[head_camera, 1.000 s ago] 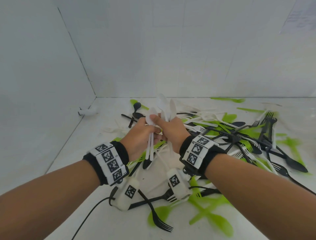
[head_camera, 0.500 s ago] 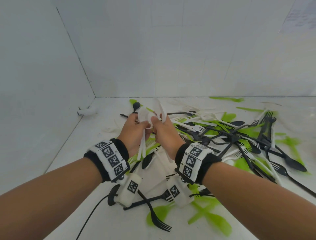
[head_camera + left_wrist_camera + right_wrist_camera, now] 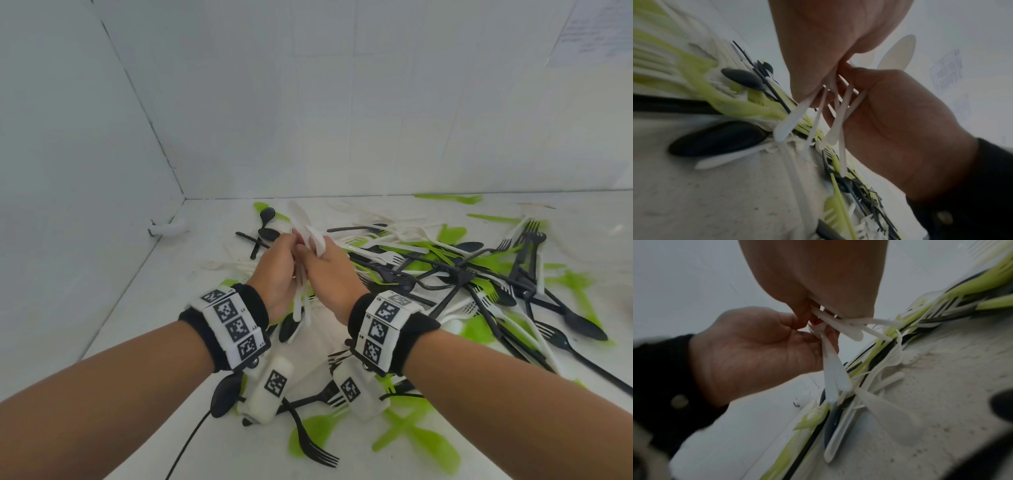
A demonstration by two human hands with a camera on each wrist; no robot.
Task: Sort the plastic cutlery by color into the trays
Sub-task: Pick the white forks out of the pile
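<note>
Head view: bright, even, diffuse light; shadows faint.
Edges: wide-angle bending, strongest at 3 and 9 o'clock.
Wrist views: dim, grainy.
Blur: cutlery (image 3: 740,100) smeared at 9 o'clock; wrist-view corners soft.

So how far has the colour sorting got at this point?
Early. No tray shows in any view, so nothing looks sorted yet. In hand: the left hand and right hand share a grip on a bunch of white cutlery. Left: the mixed pile of black, green and white pieces on the table.
</note>
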